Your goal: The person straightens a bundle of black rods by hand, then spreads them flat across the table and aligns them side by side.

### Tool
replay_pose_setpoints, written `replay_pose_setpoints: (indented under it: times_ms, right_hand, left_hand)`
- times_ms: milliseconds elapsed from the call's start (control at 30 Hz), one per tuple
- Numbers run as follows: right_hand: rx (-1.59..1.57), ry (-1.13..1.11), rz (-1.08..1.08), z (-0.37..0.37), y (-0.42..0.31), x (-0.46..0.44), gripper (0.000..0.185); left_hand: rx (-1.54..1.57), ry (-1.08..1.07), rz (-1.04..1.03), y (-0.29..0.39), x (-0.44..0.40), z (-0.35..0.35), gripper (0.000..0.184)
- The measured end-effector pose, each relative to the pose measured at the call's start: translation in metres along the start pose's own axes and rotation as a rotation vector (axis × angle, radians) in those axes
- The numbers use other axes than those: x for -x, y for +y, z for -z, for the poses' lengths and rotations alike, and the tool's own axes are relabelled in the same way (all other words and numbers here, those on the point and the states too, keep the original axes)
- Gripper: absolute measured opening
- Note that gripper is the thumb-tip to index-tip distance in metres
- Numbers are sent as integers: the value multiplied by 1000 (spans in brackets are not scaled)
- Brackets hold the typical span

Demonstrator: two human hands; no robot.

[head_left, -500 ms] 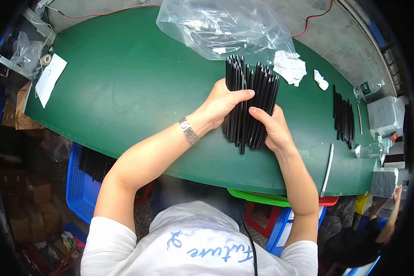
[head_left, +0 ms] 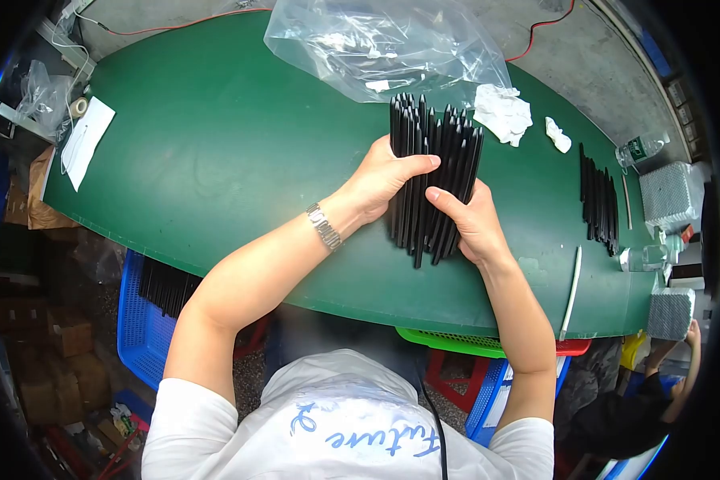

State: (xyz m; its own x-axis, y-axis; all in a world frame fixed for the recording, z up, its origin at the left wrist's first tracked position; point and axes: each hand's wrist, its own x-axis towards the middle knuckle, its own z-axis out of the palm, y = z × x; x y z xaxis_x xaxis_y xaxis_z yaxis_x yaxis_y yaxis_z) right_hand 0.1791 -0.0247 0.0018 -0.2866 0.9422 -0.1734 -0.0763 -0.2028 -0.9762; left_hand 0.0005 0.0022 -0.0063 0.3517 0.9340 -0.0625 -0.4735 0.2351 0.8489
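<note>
Far L, brown boxes (head_left: 72, 332) stacked in shadow below surface lvl; above them a crumpled clear bag (head_left: 46, 98), w/ a tape roll (head_left: 78, 107) just R of it. White paper (head_left: 88, 144) lies at L end of the green surface (head_left: 216, 136). Below nr edge, blue basket (head_left: 130, 332) holds more black rods (head_left: 166, 290), partly hidden by the L forearm.

L hand (head_left: 382, 180), watch (head_left: 324, 226) on wrist, is closed round L side of the bundle (head_left: 436, 164), thumb across its front. Bundle = many black rods, roughly upright in view, tapered tips toward far edge, bottoms uneven, over mid surface; can't tell if they touch it. Big clear bag (head_left: 336, 40) lies at far edge, beyond the tips. Under nr edge, green basket (head_left: 448, 342). R hand (head_left: 475, 224) is closed on bundle's lower R side, thumb also across front, so both hands grip the same bundle.

R of that: crumpled tissue (head_left: 502, 114), then a smaller wad (head_left: 558, 135). White stick (head_left: 571, 292) lies nr the R forearm. Farther R, loose rods (head_left: 598, 200) sit in a row, thin stick (head_left: 626, 202) beside. Nr R end, 2 bottles, upper one (head_left: 638, 150) w/ green label, lower one (head_left: 644, 258) clear. Far R, co-worker's hand (head_left: 694, 333) is at a grey block (head_left: 670, 314); can't tell its grip
</note>
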Motion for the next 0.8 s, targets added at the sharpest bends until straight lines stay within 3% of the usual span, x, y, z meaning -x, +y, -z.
replay_pose_setpoints:
  times_ms: [167, 367, 467, 567, 667, 800]
  right_hand:
    - [164, 1, 145, -5, 2, 2, 52]
    - [156, 19, 153, -5, 0, 4, 57]
    - [141, 63, 213, 0, 11, 1, 46]
    - [92, 24, 139, 0, 6, 3, 60]
    - [130, 48, 218, 1, 9, 2, 44]
    - [157, 57, 239, 1, 10, 3, 44]
  left_hand:
    - [76, -99, -2, -1, -2, 4, 36]
    - [147, -153, 27, -2, -3, 8, 41]
    - [178, -161, 44, 0, -3, 7, 46]
    - [185, -161, 54, -2, -3, 8, 49]
    - [173, -176, 52, 0, -2, 8, 50]
    - [166, -195, 48, 0, -1, 8, 50]
